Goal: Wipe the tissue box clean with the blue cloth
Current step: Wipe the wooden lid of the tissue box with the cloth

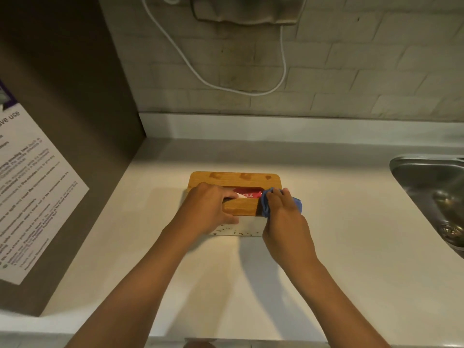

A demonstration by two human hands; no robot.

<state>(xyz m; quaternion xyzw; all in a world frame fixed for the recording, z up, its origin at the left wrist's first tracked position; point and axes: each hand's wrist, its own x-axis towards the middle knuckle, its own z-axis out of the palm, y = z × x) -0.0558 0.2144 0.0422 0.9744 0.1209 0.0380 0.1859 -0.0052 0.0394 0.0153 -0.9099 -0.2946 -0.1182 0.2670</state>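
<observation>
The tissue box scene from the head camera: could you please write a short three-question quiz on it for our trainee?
1. True or false: the left hand grips the tissue box at its opening.
2. Which hand holds the blue cloth? A) left B) right C) neither
3. Fill in: to the right of the box, set into the counter, is a steel ____.

Key: 1 true; 2 B, the right hand presses the cloth on the box's wooden lid; 3 sink.
</observation>
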